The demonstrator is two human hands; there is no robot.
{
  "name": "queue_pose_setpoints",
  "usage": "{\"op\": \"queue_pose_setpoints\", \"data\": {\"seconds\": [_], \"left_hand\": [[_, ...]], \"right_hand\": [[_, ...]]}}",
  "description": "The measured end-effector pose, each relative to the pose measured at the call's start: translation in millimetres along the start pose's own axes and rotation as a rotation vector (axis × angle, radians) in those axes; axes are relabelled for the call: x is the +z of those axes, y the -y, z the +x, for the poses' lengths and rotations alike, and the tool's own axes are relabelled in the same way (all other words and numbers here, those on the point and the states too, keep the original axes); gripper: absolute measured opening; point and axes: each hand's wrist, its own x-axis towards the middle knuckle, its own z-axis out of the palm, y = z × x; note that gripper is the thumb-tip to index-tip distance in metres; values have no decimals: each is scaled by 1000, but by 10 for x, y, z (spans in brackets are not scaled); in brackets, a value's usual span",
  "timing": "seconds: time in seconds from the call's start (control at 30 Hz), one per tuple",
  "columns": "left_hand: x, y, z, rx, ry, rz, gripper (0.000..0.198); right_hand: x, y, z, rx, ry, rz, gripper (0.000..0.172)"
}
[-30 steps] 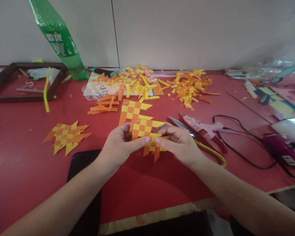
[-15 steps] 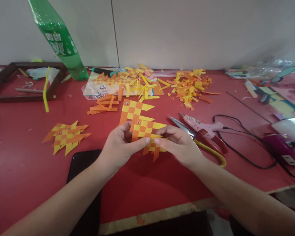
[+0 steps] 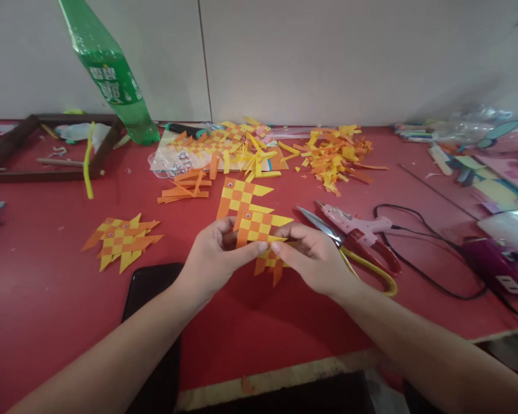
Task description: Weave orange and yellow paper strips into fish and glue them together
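Between my two hands is a woven paper fish [image 3: 256,226] in orange and yellow checks, with a small googly eye. My left hand [image 3: 213,259] grips its left and lower edge, the thumb lying across the front. From the other side my right hand [image 3: 313,256] pinches its lower right part, so both thumb tips almost meet. A second woven fish [image 3: 238,194] shows just behind and above it; whether it is held or lies on the table I cannot tell. Further left, a small overlapping pile of woven fish [image 3: 123,238] lies on the red table [image 3: 242,339].
Scissors [image 3: 341,238] and a pink glue gun [image 3: 349,221] with a black cord lie to the right. Paper scraps [image 3: 336,152] are heaped at the back. A phone [image 3: 151,287] rests under my left forearm. A green bottle [image 3: 121,86] stands back left, beside a brown frame [image 3: 26,172].
The whole view has shifted slightly, so things on the left appear a little further right. Both hands keep their hold on the paper fish, with hardly any movement.
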Motion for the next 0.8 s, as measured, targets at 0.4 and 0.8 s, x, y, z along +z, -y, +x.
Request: {"op": "queue_pose_setpoints", "data": {"seconds": [0.4, 0.8], "left_hand": [[-8, -16, -20, -18, -105, 83, 50], [-58, 18, 65, 56, -135, -79, 34]], "right_hand": [[-4, -12, 36, -125, -10, -12, 24], [-415, -70, 110, -322, -294, -591, 22]]}}
